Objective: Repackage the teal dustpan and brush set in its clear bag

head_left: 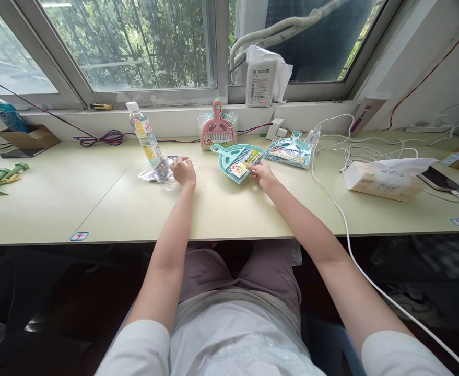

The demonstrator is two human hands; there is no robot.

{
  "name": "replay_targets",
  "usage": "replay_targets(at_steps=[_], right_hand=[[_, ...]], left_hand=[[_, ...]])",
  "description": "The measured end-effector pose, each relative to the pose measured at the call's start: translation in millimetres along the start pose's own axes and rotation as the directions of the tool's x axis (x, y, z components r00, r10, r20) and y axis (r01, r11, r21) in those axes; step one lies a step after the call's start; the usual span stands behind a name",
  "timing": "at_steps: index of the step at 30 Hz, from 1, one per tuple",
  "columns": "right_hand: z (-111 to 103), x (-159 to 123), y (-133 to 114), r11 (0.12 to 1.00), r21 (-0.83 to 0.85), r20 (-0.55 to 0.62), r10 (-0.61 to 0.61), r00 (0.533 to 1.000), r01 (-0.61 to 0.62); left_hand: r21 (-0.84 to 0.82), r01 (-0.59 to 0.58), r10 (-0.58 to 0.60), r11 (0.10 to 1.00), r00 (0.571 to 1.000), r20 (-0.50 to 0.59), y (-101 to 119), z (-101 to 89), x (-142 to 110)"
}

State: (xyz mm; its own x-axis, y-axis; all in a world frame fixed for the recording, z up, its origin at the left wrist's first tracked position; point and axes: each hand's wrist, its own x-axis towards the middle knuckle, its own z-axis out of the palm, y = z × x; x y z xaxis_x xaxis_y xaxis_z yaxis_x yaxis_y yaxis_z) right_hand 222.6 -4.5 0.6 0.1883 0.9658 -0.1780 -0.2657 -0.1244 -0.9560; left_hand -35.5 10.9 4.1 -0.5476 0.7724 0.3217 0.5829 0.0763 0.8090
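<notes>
Mint-green plastic forms the small dustpan [229, 155] near the middle of the surface [221, 211], its looped handle pointing left; a brush with dark blue bristles [231, 166] and a printed card [248, 161] lie over its pan. The right hand [263, 173] holds the dustpan set by its right edge, fingers drawn in narrow at the card. The left hand [184, 171] is curled beside crumpled clear wrapping [161, 173]; whether its fingertips pinch that wrapping, I cannot tell.

Just behind the wrapping stands a clear bottle [146, 137] with a white cap and a yellow label. A pink dustpan [217, 122] in clear plastic stands upright near the wall, beyond the mint-green one. To the right lies another bagged set [290, 151], also green and blue, near a white power strip [312, 137] and its cables.

Farther right are a tissue pack [381, 180] and a dark phone [443, 179] with a lead plugged in. On the far left, woven green leaves [2, 178] lie in front of a cardboard box [29, 137]. A yellow cutter [101, 106] and a white paper package [261, 83] rest on the window sill.
</notes>
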Motion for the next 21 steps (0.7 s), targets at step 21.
replay_targets(at_steps=[21], right_hand=[[-2,-2,1,0.995,-0.1,-0.024,0.003,1.0,-0.005]], left_hand=[[0.429,-0.409,0.317,0.805,0.909,0.271,22,-6.1,-29]])
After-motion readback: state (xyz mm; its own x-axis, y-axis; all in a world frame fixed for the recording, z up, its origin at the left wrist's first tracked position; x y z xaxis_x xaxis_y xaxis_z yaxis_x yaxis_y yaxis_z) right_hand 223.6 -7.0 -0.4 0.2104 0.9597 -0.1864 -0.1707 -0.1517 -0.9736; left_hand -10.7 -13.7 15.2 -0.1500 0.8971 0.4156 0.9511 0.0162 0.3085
